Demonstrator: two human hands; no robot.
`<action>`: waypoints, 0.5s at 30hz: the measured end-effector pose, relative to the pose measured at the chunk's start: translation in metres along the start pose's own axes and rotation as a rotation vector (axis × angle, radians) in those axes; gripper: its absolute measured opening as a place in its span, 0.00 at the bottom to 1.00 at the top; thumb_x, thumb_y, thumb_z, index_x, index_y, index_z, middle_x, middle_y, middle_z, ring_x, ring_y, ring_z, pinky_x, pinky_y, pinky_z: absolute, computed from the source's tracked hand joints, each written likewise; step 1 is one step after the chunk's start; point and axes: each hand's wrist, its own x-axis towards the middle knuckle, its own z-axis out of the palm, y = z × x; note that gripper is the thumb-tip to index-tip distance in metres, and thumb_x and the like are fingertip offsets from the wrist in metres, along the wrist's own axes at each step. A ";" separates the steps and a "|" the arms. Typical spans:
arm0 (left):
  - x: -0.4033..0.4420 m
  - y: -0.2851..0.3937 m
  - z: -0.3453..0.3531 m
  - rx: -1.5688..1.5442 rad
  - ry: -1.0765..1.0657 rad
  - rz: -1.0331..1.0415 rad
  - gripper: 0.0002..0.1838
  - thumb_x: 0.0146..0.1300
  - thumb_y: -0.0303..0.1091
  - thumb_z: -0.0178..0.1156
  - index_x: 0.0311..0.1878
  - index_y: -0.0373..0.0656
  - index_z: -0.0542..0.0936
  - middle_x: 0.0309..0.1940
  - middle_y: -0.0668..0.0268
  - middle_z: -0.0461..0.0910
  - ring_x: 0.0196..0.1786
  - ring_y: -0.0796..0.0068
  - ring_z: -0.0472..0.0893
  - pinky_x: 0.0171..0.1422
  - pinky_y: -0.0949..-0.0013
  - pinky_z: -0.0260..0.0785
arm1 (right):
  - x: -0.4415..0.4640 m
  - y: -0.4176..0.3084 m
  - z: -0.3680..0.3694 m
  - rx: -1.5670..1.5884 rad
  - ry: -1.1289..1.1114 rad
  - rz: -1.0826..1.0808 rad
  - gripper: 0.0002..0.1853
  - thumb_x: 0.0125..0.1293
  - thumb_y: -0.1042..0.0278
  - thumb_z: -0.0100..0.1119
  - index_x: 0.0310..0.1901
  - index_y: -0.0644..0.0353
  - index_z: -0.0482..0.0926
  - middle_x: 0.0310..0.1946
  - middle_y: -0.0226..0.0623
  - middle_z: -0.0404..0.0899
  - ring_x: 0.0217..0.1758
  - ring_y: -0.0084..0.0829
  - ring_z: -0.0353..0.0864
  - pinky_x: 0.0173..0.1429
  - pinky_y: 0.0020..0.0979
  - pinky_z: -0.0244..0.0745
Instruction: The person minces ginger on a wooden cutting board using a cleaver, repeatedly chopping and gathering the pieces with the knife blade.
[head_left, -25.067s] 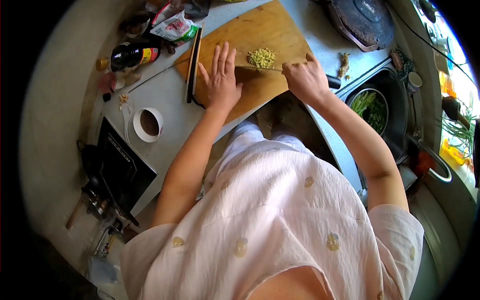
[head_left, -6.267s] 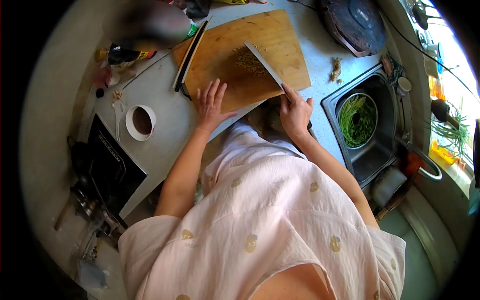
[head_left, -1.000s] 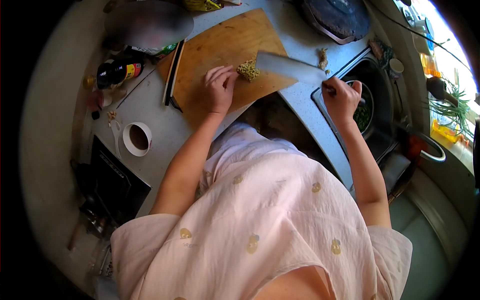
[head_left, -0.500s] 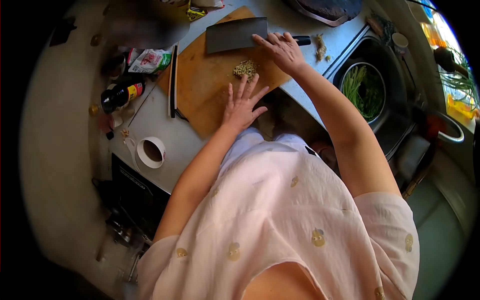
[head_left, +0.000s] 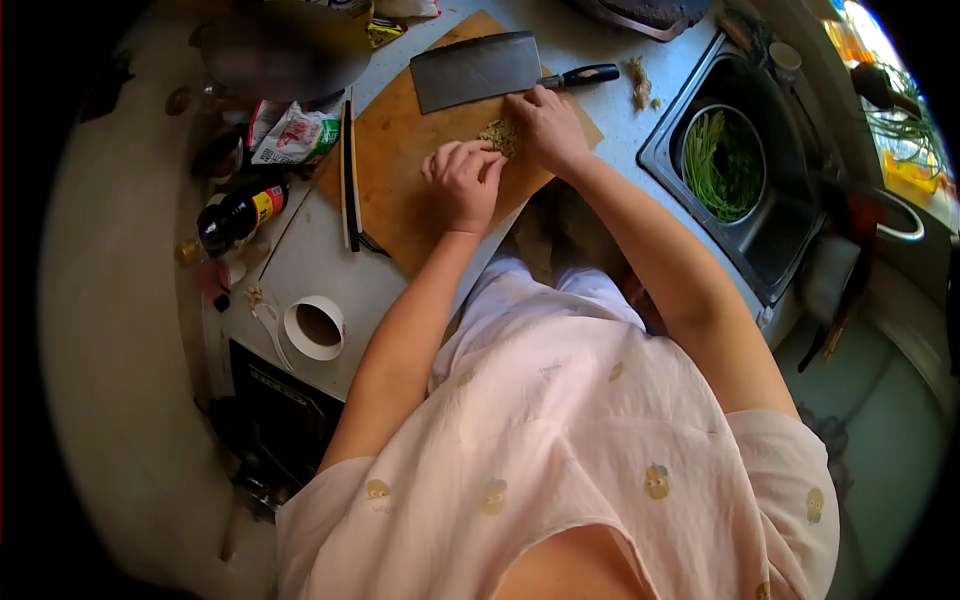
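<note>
A small heap of pale yellow-green chopped bits point(head_left: 500, 136) lies on the wooden cutting board point(head_left: 395, 150). My left hand point(head_left: 466, 180) has its fingers bent together against the heap's left side. From the other side my right hand point(head_left: 550, 128) curls in, its fingertips partly hidden beside the bits. Both hands press around the heap. Just beyond them a broad cleaver point(head_left: 475, 72) lies flat on the board, its black handle reaching right past the board's edge; neither hand grips it.
Black and white sticks point(head_left: 348, 175) lie along the board's left edge. Nearby are a dark sauce bottle point(head_left: 240, 215), seasoning packets point(head_left: 300, 132), a white cup of brown liquid point(head_left: 317, 328) and a white spoon point(head_left: 270, 335). Right, a sink point(head_left: 770, 255) holds a bowl of green stalks point(head_left: 712, 165).
My right hand has come off the cleaver and moved down to the chopped bits. My left hand has gone from spread fingers to curled ones at the heap. The cleaver stays on the board.
</note>
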 end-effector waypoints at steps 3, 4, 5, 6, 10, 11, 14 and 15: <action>0.008 -0.002 -0.003 0.018 -0.026 -0.007 0.03 0.53 0.37 0.71 0.29 0.53 0.86 0.40 0.77 0.85 0.50 0.69 0.78 0.60 0.61 0.60 | -0.007 -0.017 -0.014 0.052 -0.010 -0.039 0.14 0.53 0.66 0.67 0.43 0.51 0.86 0.46 0.36 0.75 0.56 0.37 0.73 0.55 0.38 0.64; 0.011 -0.003 0.000 -0.005 0.014 -0.008 0.05 0.54 0.37 0.71 0.28 0.52 0.85 0.38 0.77 0.85 0.49 0.70 0.78 0.59 0.61 0.60 | -0.010 -0.018 -0.010 0.085 0.133 0.017 0.13 0.54 0.64 0.68 0.42 0.52 0.87 0.42 0.35 0.77 0.52 0.37 0.75 0.54 0.38 0.64; 0.011 -0.005 0.002 -0.039 -0.009 -0.007 0.05 0.54 0.38 0.71 0.28 0.52 0.85 0.38 0.78 0.85 0.48 0.71 0.78 0.59 0.61 0.60 | -0.013 -0.019 -0.010 0.117 0.280 0.071 0.12 0.55 0.62 0.68 0.41 0.52 0.87 0.39 0.35 0.78 0.48 0.37 0.77 0.52 0.39 0.64; 0.013 -0.007 0.001 -0.071 -0.030 -0.002 0.05 0.55 0.38 0.70 0.28 0.52 0.85 0.37 0.78 0.85 0.48 0.71 0.78 0.58 0.60 0.60 | -0.019 -0.022 -0.018 0.155 0.254 0.161 0.11 0.56 0.62 0.68 0.40 0.53 0.87 0.36 0.34 0.78 0.45 0.38 0.77 0.52 0.39 0.64; 0.020 -0.006 -0.007 0.053 -0.138 -0.004 0.04 0.57 0.38 0.70 0.31 0.52 0.87 0.38 0.78 0.85 0.49 0.71 0.78 0.59 0.59 0.60 | -0.030 -0.034 -0.060 0.200 0.020 0.480 0.10 0.61 0.58 0.65 0.38 0.53 0.87 0.29 0.30 0.80 0.33 0.38 0.80 0.54 0.39 0.66; 0.021 -0.003 -0.010 0.107 -0.161 -0.003 0.04 0.57 0.38 0.70 0.32 0.52 0.88 0.38 0.78 0.85 0.49 0.71 0.78 0.59 0.58 0.60 | -0.031 -0.034 -0.067 0.186 -0.074 0.552 0.11 0.63 0.56 0.65 0.38 0.52 0.87 0.27 0.29 0.80 0.30 0.37 0.81 0.56 0.39 0.67; 0.024 0.012 -0.011 0.231 -0.245 -0.018 0.19 0.59 0.40 0.69 0.54 0.53 0.83 0.64 0.68 0.72 0.67 0.63 0.65 0.69 0.49 0.54 | -0.051 -0.023 -0.051 0.231 0.241 0.426 0.11 0.61 0.61 0.63 0.41 0.56 0.87 0.30 0.40 0.84 0.36 0.45 0.83 0.53 0.43 0.73; 0.022 0.016 -0.011 0.253 -0.247 -0.016 0.23 0.59 0.40 0.68 0.59 0.54 0.81 0.68 0.67 0.68 0.71 0.61 0.62 0.71 0.47 0.53 | -0.058 -0.025 -0.054 0.137 0.345 0.323 0.11 0.60 0.63 0.63 0.42 0.57 0.87 0.30 0.43 0.84 0.38 0.47 0.83 0.55 0.44 0.74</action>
